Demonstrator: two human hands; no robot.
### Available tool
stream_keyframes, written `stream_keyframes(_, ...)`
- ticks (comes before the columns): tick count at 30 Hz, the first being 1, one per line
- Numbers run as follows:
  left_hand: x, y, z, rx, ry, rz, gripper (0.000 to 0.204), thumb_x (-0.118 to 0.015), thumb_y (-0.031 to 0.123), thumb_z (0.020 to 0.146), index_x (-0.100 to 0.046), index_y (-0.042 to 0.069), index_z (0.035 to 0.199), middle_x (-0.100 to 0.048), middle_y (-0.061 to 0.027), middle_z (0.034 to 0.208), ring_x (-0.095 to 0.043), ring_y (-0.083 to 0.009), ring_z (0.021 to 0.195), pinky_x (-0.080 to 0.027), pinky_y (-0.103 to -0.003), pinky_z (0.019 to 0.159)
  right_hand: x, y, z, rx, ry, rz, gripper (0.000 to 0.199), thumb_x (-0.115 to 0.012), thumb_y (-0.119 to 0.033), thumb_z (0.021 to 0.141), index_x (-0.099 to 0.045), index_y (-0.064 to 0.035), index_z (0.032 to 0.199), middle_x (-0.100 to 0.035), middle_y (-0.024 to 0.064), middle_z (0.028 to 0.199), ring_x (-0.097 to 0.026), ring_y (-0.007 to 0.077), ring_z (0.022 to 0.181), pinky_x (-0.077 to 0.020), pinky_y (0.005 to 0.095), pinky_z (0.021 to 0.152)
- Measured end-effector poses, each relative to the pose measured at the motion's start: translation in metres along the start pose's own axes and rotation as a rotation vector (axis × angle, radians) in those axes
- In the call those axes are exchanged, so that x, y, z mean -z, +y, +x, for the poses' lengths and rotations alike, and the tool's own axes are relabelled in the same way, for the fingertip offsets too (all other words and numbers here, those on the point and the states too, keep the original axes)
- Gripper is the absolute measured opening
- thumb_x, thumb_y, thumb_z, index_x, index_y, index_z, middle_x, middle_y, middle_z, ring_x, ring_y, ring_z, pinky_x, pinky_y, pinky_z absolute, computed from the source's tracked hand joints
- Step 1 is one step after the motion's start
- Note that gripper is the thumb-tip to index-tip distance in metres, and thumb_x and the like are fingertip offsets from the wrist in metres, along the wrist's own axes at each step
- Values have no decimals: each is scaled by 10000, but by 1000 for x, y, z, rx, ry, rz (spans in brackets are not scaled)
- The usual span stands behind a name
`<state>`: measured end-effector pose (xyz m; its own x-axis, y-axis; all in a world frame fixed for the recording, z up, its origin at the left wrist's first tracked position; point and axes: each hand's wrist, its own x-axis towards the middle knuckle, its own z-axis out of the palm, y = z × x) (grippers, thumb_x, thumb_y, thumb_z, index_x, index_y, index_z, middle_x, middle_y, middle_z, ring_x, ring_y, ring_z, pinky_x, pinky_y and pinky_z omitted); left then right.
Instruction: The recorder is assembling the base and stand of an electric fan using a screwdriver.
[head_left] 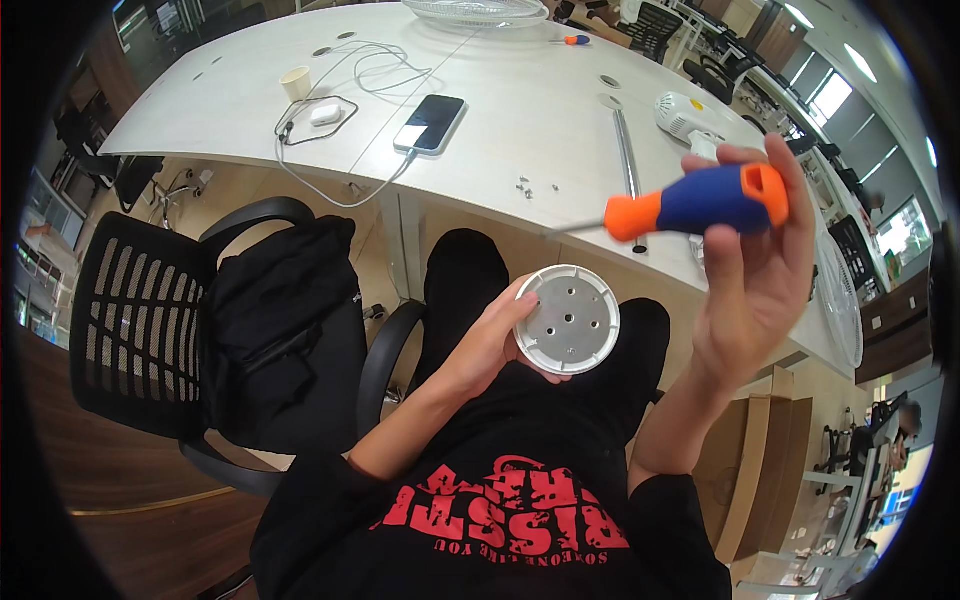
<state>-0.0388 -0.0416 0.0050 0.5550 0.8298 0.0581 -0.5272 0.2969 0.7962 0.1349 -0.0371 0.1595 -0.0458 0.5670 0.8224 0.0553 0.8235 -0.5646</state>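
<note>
My left hand holds a round white disc-shaped part above my lap, thumb on its rim. Its upward side carries a grey metal plate with several small holes. My right hand is raised to the right, fingers around the handle of an orange and blue screwdriver. The screwdriver's thin shaft points left, up and away from the disc as seen here; its tip is blurred. Several small screws lie near the table's front edge, beyond the disc.
On the white table lie a metal tube, a white fan motor housing, a phone with its cable, an earbud case, a paper cup and another screwdriver. A chair stands left, a cardboard box right.
</note>
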Motion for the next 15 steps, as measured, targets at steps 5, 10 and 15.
stream_keyframes(5, 3, 0, 0, 22, 32, -29, 534, -482, 310, 1048, -334, 26, 1476, -593, -178, 1238, -734, -298, 840, -648, -370, 629, -7, 74, 7, -114, 44, -111, 413, -739, -20, 887, -546, -49, 1251, -621, 97, 1218, -633, 175, 1094, -570, 303, 900)
stream_keyframes(10, -4, 4, 0, -7, 58, 43, 566, -632, 188, 976, -364, 20, 1446, -614, -175, 1176, -734, -294, 795, -639, -359, 582, -8, 135, -10, -229, -9, -123, 387, -750, -16, 865, -547, -61, 1192, -620, 88, 1172, -623, 190, 1116, -580, 359, 915)
stream_keyframes(15, -6, 4, 0, -22, 67, 45, 597, -674, 150, 950, -364, 19, 1443, -613, -168, 1165, -732, -285, 779, -633, -349, 568, -16, 155, -14, -260, -13, -143, 381, -749, -1, 847, -544, -73, 1160, -612, 82, 1147, -627, 195, 1092, -583, 374, 923)
